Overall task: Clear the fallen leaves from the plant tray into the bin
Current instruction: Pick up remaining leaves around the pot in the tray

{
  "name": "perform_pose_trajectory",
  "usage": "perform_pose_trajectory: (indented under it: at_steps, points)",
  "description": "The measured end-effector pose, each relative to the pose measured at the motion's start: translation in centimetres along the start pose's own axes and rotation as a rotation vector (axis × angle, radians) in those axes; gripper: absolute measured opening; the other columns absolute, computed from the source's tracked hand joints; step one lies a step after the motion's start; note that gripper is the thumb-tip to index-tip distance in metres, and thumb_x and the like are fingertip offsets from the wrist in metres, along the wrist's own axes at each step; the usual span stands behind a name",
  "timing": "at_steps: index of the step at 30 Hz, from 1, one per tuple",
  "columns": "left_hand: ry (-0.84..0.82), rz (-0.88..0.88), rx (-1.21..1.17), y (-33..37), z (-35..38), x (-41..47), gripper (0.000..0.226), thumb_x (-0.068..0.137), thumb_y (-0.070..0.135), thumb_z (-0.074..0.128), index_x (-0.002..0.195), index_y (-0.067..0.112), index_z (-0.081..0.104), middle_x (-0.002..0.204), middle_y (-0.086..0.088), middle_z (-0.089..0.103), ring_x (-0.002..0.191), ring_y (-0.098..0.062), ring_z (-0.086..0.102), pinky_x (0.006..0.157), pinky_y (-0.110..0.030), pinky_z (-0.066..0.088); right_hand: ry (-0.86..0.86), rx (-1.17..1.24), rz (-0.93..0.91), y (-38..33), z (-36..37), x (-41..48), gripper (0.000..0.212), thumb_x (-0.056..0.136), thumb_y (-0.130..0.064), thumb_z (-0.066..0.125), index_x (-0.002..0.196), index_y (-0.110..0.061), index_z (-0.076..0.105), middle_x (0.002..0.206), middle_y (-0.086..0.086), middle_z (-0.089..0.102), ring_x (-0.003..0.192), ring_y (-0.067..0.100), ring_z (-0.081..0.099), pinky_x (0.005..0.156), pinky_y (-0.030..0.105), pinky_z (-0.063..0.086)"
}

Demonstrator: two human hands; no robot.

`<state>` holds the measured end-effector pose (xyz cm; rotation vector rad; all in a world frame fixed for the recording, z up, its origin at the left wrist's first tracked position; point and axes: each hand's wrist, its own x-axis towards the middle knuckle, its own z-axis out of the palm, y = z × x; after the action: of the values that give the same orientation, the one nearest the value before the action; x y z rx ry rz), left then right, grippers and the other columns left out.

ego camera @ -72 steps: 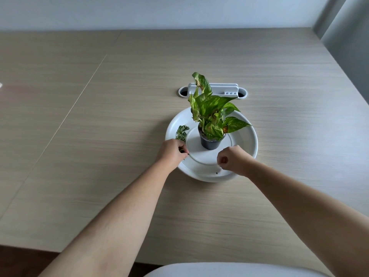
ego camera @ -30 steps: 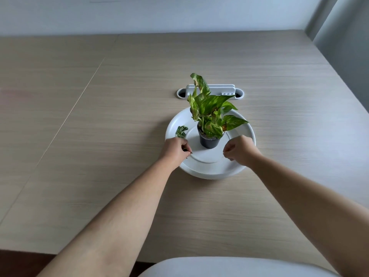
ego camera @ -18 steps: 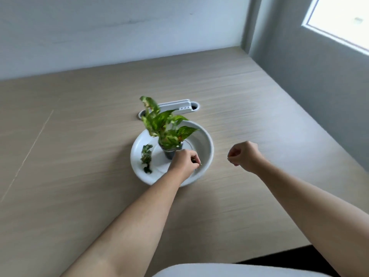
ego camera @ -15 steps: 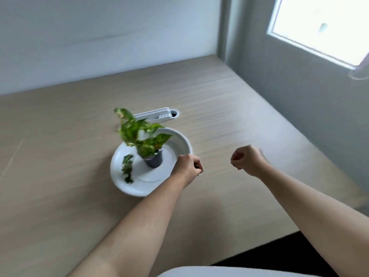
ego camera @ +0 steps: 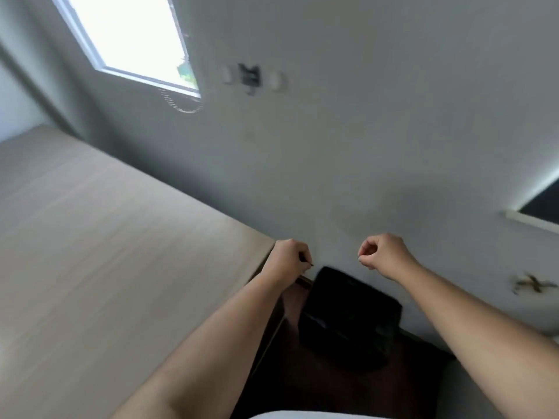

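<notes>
A black bin stands on the dark floor beside the table's right edge, against the wall. My left hand hovers at the table corner, fingers pinched on a small dark leaf bit that sticks out toward the bin. My right hand is held above the bin's far side, fist closed with thumb and forefinger pinched; something tiny may sit in the pinch, too small to tell. The plant tray and the plant are out of view.
The wooden table fills the left. A grey wall with a window and wall sockets runs behind. A white chair edge shows at the bottom. Dark floor surrounds the bin.
My view has swung right, away from the tray, to the bin by the wall. Both closed hands travelled right off the tray and now hang near the bin.
</notes>
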<state>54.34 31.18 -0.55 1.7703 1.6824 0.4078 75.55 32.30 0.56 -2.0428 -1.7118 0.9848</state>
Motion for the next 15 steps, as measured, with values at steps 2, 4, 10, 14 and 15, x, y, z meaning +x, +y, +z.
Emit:
perform_pose_trajectory:
  at_steps: [2,4,10,14,15]
  points:
    - [-0.110,0.040,0.049,1.8,3.7,1.9,0.009,0.069,0.002,0.068,0.074,0.008,0.073,0.082,-0.009,0.075,0.082,-0.021,0.067,0.076,-0.028,0.052,-0.012,-0.001,0.105,4.7,-0.5,0.2,0.026,0.070,0.000,0.067,0.054,-0.019,0.060,0.057,0.006,0.063,0.048,0.015,0.057,0.051,0.019,0.045]
    - [-0.224,0.030,0.087,2.4,6.9,3.1,0.006,0.072,0.004,0.070,0.077,0.008,0.072,0.080,-0.007,0.072,0.078,-0.020,0.065,0.076,-0.027,0.052,-0.035,-0.004,0.194,8.6,0.3,0.1,0.026,0.070,-0.001,0.068,0.054,-0.020,0.059,0.060,0.007,0.065,0.048,0.018,0.060,0.051,0.020,0.046]
    - [-0.358,-0.069,0.074,2.1,13.9,7.2,0.007,0.078,0.011,0.072,0.084,0.008,0.073,0.076,-0.002,0.063,0.072,-0.012,0.059,0.064,-0.017,0.042,-0.020,0.053,0.345,14.6,3.4,1.8,0.022,0.075,-0.005,0.068,0.060,-0.020,0.062,0.067,0.005,0.066,0.073,0.027,0.071,0.067,0.027,0.052]
    - [-0.357,-0.163,0.005,2.5,16.2,10.5,0.024,0.085,0.032,0.067,0.099,0.013,0.072,0.099,-0.004,0.072,0.089,-0.015,0.063,0.075,-0.022,0.044,-0.015,0.089,0.388,16.3,4.2,4.2,0.021,0.091,-0.013,0.053,0.103,-0.012,0.071,0.106,0.011,0.071,0.096,0.027,0.067,0.083,0.024,0.048]
    - [-0.404,-0.172,0.026,2.6,16.3,11.1,0.031,0.087,0.036,0.062,0.108,0.014,0.068,0.109,-0.003,0.070,0.099,-0.017,0.063,0.080,-0.023,0.044,-0.034,0.089,0.403,16.6,4.2,4.6,0.026,0.094,-0.014,0.049,0.110,-0.013,0.068,0.115,0.012,0.068,0.101,0.027,0.066,0.083,0.023,0.046]
